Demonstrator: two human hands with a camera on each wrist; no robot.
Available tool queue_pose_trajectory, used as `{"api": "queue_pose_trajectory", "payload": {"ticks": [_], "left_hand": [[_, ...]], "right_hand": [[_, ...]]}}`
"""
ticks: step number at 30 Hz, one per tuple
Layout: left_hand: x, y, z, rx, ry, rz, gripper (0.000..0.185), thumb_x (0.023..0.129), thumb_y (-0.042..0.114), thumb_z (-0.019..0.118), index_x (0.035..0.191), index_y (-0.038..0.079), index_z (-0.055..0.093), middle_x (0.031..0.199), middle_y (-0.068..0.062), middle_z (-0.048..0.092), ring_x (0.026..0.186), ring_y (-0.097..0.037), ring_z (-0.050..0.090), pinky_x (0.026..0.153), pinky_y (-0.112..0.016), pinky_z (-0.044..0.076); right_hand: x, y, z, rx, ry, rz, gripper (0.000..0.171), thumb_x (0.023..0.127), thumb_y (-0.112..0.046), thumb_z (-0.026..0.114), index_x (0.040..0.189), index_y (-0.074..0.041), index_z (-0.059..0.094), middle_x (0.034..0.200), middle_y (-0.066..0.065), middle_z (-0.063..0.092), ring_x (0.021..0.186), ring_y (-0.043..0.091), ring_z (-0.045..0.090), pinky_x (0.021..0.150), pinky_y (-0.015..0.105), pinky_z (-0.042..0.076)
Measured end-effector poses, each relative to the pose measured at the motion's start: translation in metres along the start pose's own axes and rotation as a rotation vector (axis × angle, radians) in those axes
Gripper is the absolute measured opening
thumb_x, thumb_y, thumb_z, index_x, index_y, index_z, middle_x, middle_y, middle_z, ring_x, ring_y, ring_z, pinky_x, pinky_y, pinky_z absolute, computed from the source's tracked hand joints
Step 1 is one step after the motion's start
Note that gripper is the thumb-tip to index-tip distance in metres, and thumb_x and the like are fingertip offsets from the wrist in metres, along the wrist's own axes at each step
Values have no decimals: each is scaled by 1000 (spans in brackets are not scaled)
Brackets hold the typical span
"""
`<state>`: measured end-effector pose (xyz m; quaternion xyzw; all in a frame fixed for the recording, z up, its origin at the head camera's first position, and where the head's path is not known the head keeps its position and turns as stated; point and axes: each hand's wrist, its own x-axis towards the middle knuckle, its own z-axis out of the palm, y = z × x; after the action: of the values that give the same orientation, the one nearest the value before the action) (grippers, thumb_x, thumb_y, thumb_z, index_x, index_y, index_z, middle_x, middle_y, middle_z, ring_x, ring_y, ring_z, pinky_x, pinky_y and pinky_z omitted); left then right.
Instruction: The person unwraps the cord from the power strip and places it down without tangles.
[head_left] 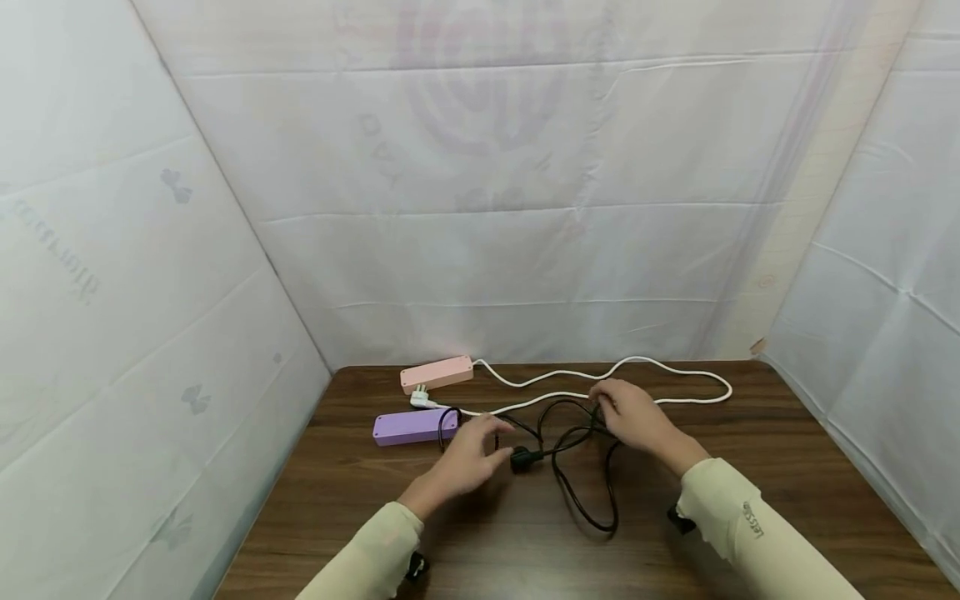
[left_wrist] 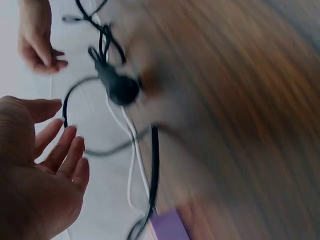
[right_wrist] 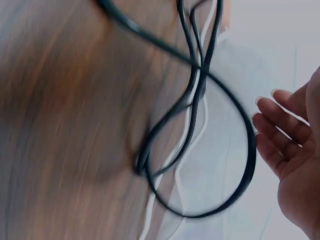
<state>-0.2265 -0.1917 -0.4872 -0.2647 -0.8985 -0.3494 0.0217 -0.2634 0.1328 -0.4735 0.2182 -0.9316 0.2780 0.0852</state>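
Pink power strip point(head_left: 437, 373), white cable point(head_left: 600, 375)

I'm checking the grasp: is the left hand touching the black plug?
Apart. The left wrist view shows the left hand open, fingers spread, with bare space between them and the black plug.
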Motion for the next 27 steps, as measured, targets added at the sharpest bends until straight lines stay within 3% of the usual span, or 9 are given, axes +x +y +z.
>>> {"api": "queue_pose_trajectory", "payload": {"ticks": [3, 6, 11, 14, 20, 24, 27], "left_hand": [[6, 10, 14, 67, -118, 43, 32, 104, 18, 70, 133, 4, 69, 133, -11, 70, 128, -32, 64, 111, -52, 51], [10, 15, 28, 185, -207, 54, 37, 105, 22, 68, 138, 4, 66, 137, -10, 68, 132, -30, 62, 114, -52, 48], [15, 19, 46, 405, -254, 37, 40, 105, 28, 69, 140, 11, 65, 139, -7, 67, 132, -27, 61, 110, -51, 48], [14, 19, 52, 470, -254, 32, 36, 105, 31, 69, 136, 14, 67, 135, -5, 68, 128, -25, 61, 104, -47, 47], [9, 15, 51, 478, -242, 19, 22, 103, 36, 71, 116, 18, 71, 117, 2, 69, 111, -19, 62, 95, -41, 46], [-1, 6, 42, 433, -237, 26, 20, 102, 35, 72, 109, 16, 71, 107, 3, 67, 101, -17, 60, 92, -40, 48], [-9, -15, 39, 361, -204, 82, 19, 102, 34, 72, 104, 15, 71, 101, 2, 67, 95, -16, 60, 88, -40, 50]], "right_hand": [[-2, 12, -7, 36, -15, 48, 23, 106, -1, 53, 119, 0, 73, 110, 14, 77, 95, 25, 72, 80, 44, 59], [-1, 16, -5, 46, -93, 54, 25, 106, -1, 52, 118, 0, 74, 110, 16, 78, 96, 26, 73, 82, 43, 59], [6, 10, 5, 21, -297, 27, 33, 108, -3, 49, 133, -1, 70, 133, 17, 73, 123, 36, 70, 102, 53, 57], [10, 6, 12, -70, -400, -6, 36, 108, -4, 49, 139, -3, 68, 139, 16, 71, 131, 38, 67, 108, 56, 54], [8, 9, 15, -257, -472, -16, 31, 109, -17, 57, 134, -3, 70, 135, 16, 73, 129, 38, 67, 117, 65, 41], [2, 15, 8, -274, -477, 28, 35, 110, -24, 56, 132, -1, 70, 135, 19, 70, 132, 42, 63, 117, 72, 35], [-2, 21, 3, -255, -470, 62, 39, 111, -29, 53, 132, -1, 70, 135, 19, 69, 132, 43, 64, 117, 76, 33]]}}
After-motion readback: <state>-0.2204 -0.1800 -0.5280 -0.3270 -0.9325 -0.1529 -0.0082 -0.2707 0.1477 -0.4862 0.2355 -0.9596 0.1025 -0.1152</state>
